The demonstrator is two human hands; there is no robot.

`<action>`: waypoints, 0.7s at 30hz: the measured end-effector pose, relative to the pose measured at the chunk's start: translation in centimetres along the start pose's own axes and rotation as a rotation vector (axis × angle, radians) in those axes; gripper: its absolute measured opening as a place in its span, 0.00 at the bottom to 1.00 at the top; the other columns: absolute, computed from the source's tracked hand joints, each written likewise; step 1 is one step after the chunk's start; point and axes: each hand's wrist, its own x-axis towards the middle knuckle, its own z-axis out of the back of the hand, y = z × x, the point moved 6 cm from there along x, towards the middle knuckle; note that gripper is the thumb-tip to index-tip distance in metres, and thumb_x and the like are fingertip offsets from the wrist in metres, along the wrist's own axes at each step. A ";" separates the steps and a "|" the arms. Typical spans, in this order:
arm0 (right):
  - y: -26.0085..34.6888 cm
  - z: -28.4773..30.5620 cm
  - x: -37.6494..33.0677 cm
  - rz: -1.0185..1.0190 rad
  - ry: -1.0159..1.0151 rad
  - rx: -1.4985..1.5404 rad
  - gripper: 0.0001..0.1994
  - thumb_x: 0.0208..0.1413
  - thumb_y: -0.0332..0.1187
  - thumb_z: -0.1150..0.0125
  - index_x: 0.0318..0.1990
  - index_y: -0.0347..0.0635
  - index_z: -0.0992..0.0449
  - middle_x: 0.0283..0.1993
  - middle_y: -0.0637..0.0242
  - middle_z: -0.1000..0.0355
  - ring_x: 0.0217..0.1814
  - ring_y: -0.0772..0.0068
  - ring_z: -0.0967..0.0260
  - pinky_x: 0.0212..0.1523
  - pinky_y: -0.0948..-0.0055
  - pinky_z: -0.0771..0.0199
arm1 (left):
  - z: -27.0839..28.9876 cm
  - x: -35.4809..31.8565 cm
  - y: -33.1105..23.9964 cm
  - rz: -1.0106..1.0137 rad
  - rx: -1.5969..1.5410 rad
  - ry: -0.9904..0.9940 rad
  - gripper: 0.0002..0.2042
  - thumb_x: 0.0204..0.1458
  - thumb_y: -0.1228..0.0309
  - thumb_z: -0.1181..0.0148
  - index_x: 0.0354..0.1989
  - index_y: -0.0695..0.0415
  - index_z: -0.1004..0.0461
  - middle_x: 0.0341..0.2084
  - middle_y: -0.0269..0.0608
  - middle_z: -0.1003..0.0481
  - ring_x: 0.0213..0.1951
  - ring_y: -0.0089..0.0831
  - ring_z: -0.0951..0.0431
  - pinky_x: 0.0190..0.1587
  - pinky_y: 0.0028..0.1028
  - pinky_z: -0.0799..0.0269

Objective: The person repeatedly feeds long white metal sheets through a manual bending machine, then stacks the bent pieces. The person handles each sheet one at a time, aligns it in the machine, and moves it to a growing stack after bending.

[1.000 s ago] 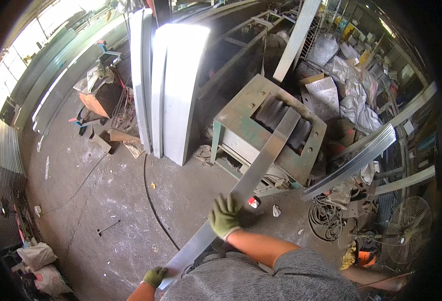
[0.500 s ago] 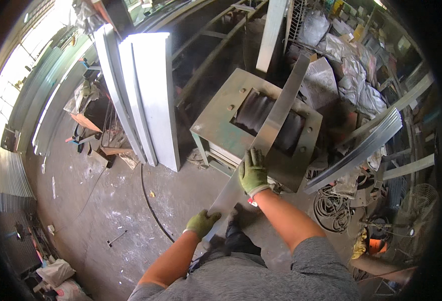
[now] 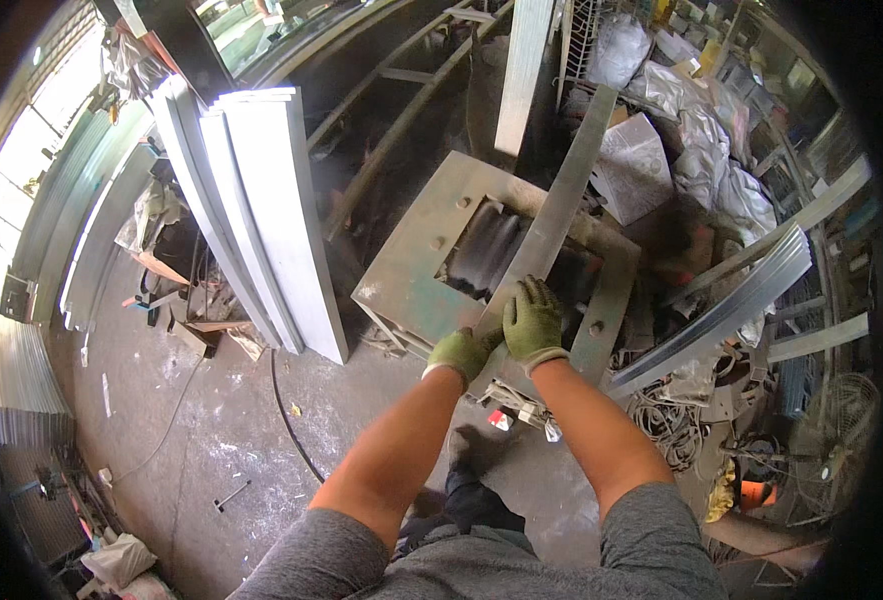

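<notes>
A long flat metal strip [image 3: 564, 190] lies slantwise over the machine [image 3: 418, 218], a heavy metal box with a bolted top plate. Dark ribbed material [image 3: 485, 250] shows through the plate's opening on both sides of the strip. My left hand [image 3: 464, 352], in a green work glove, is closed around the strip's near end and hides that end. Just ahead and to its right, my right hand [image 3: 534, 322], gloved alike, rests against the strip's right edge. Its fingers are stretched out, with the thumb over the metal.
Tall pale metal profiles [image 3: 279, 220] stand left of the machine. Further ribbed profiles [image 3: 713, 312] lean at the right, above coiled cable [image 3: 664, 425]. A black hose [image 3: 283, 410] crosses the floor. Plastic sacks [image 3: 696, 140] and a box [image 3: 633, 168] crowd the far right; a fan [image 3: 839, 425] stands nearer.
The strip has slid away from me across the machine. My left hand has moved forward and right with the near end, close to my right hand, which has shifted slightly forward and right.
</notes>
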 end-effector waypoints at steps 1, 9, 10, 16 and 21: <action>0.0 0.2 0.2 0.017 -0.017 -0.022 0.20 0.73 0.36 0.41 0.66 0.35 0.22 0.75 0.46 0.27 0.78 0.36 0.32 0.79 0.39 0.34 | -0.8 -0.9 0.3 -0.063 0.019 -0.020 0.32 0.74 0.34 0.51 0.65 0.46 0.16 0.58 0.67 0.16 0.62 0.66 0.16 0.63 0.54 0.20; 2.7 -1.0 -2.0 0.030 -0.136 0.061 0.16 0.67 0.32 0.37 0.59 0.36 0.20 0.72 0.51 0.26 0.76 0.39 0.31 0.79 0.38 0.34 | -3.2 -9.8 6.0 0.236 0.034 -0.009 0.26 0.74 0.37 0.48 0.62 0.40 0.16 0.53 0.59 0.15 0.53 0.66 0.14 0.57 0.54 0.18; 2.7 -1.3 -1.5 0.020 -0.161 0.065 0.17 0.67 0.32 0.37 0.60 0.36 0.20 0.73 0.50 0.26 0.76 0.38 0.31 0.80 0.38 0.35 | -2.5 -8.7 4.6 0.122 0.083 0.007 0.27 0.73 0.36 0.47 0.62 0.42 0.16 0.53 0.58 0.15 0.54 0.66 0.14 0.58 0.54 0.18; -2.5 -2.7 6.2 -0.093 -0.069 -0.148 0.20 0.77 0.40 0.47 0.61 0.32 0.20 0.74 0.44 0.26 0.78 0.35 0.32 0.82 0.37 0.37 | 0.9 -1.0 -3.5 -0.118 0.093 0.033 0.40 0.68 0.27 0.46 0.63 0.55 0.17 0.51 0.59 0.13 0.58 0.65 0.15 0.62 0.52 0.19; -3.9 -2.5 7.5 -0.053 -0.071 -0.225 0.19 0.75 0.40 0.43 0.61 0.35 0.19 0.72 0.48 0.25 0.76 0.38 0.31 0.80 0.42 0.36 | 1.1 0.7 -4.0 0.089 -0.144 0.042 0.50 0.64 0.21 0.48 0.62 0.66 0.19 0.57 0.71 0.16 0.62 0.67 0.16 0.65 0.53 0.22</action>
